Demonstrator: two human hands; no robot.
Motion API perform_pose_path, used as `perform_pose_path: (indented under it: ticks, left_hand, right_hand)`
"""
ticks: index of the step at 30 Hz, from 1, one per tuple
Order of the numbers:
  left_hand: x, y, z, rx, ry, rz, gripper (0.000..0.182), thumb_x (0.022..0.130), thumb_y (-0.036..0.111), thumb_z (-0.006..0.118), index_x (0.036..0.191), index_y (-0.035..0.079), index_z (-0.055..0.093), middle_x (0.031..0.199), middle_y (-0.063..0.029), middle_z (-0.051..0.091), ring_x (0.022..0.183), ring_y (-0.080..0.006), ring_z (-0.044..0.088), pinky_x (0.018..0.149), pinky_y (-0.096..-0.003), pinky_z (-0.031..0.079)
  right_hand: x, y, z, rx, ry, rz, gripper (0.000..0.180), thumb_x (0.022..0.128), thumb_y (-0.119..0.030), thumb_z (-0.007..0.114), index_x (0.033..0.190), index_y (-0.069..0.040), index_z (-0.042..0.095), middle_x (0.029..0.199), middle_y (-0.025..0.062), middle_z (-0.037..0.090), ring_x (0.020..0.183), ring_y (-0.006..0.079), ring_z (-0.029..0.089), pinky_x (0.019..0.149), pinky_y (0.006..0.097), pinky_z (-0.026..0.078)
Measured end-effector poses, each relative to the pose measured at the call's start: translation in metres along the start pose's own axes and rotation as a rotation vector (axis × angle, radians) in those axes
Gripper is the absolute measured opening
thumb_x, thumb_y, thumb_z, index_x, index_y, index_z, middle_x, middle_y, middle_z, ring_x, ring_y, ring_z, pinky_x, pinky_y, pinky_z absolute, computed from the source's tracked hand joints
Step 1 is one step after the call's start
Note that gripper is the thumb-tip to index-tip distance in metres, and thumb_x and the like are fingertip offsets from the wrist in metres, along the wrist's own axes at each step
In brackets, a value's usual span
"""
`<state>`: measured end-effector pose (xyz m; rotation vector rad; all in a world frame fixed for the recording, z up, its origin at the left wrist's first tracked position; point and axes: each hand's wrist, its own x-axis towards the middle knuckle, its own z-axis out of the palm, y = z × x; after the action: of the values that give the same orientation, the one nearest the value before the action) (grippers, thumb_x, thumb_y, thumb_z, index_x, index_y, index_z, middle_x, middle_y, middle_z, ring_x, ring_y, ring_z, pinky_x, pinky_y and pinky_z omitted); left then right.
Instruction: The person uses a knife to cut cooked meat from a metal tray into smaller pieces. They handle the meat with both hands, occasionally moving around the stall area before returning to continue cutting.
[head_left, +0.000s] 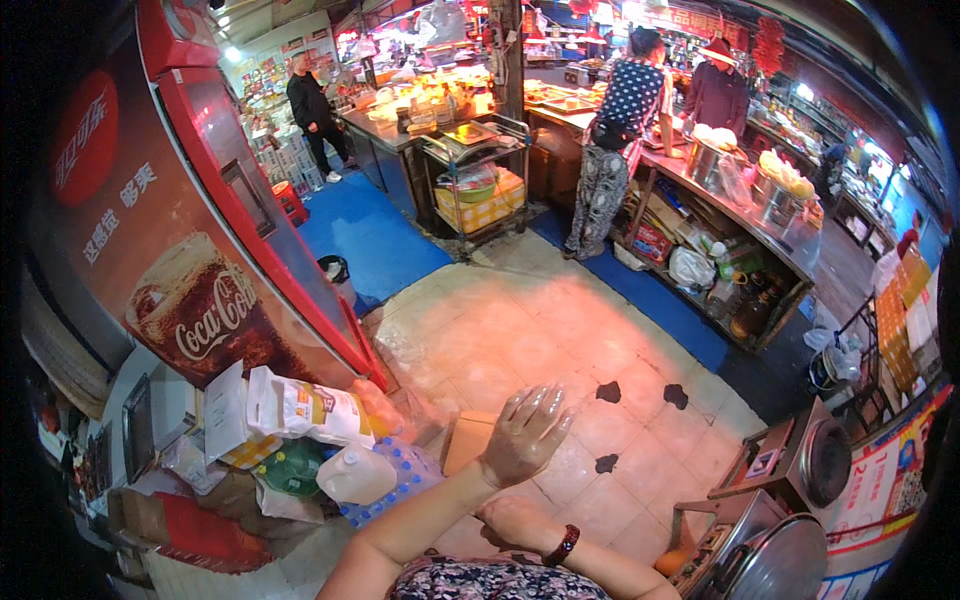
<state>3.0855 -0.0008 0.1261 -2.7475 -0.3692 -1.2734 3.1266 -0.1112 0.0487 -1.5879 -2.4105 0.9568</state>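
Observation:
Stretched out over the tiled floor (480, 337), my left hand (527, 435) looks wet or shiny and holds nothing; its fingers are extended. Just below it, near my patterned top, is my right hand (517, 519), with a dark red bead bracelet (562, 545) on the wrist. Its fingers are curled and partly hidden, so whether it holds something cannot be told. A cardboard box (469, 442) lies beyond my left forearm. Left of that are a white plastic jug (356, 474) and a pack of blue-capped bottles (405, 465).
A red drinks fridge (225, 225) stands at left, a white printed sack (311, 409) below it. Metal pots (780, 555) are at lower right. A person in a star-patterned top (634, 94) stands at the counter (697, 176); a wheeled cart (476, 180) is ahead.

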Motion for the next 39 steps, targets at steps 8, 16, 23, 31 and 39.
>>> perform_pose_path:
  ticks: [8,16,23,31,39]
  left_hand:
    - [0.005,0.007,0.009,-0.053,-0.023,-0.056,0.031,0.08,0.011,0.063,0.109,0.002,0.066,0.125,-0.0208,0.057,0.115,-0.0359,0.054,0.101,-0.0491,0.041]
    - [-0.008,0.004,-0.001,-0.046,-0.093,-0.081,0.034,0.08,0.015,0.063,0.111,0.002,0.065,0.126,-0.024,0.055,0.116,-0.0378,0.053,0.1,-0.0493,0.041]
    - [-0.06,-0.024,0.014,0.247,-0.423,-0.025,0.045,0.075,0.018,0.062,0.119,0.007,0.063,0.135,-0.0203,0.052,0.121,-0.0389,0.052,0.098,-0.0513,0.043]
    - [-0.042,-0.236,-0.058,0.283,-0.267,-0.793,0.05,0.092,0.023,0.052,0.137,0.003,0.042,0.127,-0.0266,0.055,0.114,-0.0424,0.055,0.096,-0.0571,0.04]
    - [-0.06,-0.24,-0.078,0.088,0.076,-0.74,0.047,0.079,0.018,0.067,0.12,0.001,0.053,0.107,-0.0243,0.061,0.096,-0.0391,0.061,0.081,-0.0467,0.05]
  right_hand:
    - [-0.016,0.022,-0.023,-0.006,0.262,0.015,0.018,0.083,-0.024,0.061,0.086,-0.007,0.068,0.072,0.0158,0.066,0.069,0.0334,0.066,0.061,0.0454,0.052]
    - [-0.044,0.063,-0.029,0.127,0.541,0.17,0.024,0.079,-0.02,0.063,0.097,-0.005,0.065,0.074,0.0193,0.064,0.07,0.0375,0.063,0.063,0.0462,0.05]
    - [-0.115,0.157,0.025,0.009,0.543,0.667,0.02,0.072,-0.016,0.067,0.085,0.0,0.066,0.073,0.0229,0.064,0.071,0.0414,0.064,0.066,0.0487,0.052]
    - [-0.163,0.161,0.05,0.051,0.486,0.805,0.024,0.072,-0.023,0.067,0.081,0.0,0.066,0.072,0.023,0.065,0.07,0.038,0.066,0.064,0.0454,0.051]
    - [-0.176,0.132,0.047,0.17,0.576,0.902,0.026,0.074,-0.027,0.068,0.078,-0.001,0.064,0.075,0.0219,0.066,0.075,0.0391,0.065,0.07,0.0478,0.051]
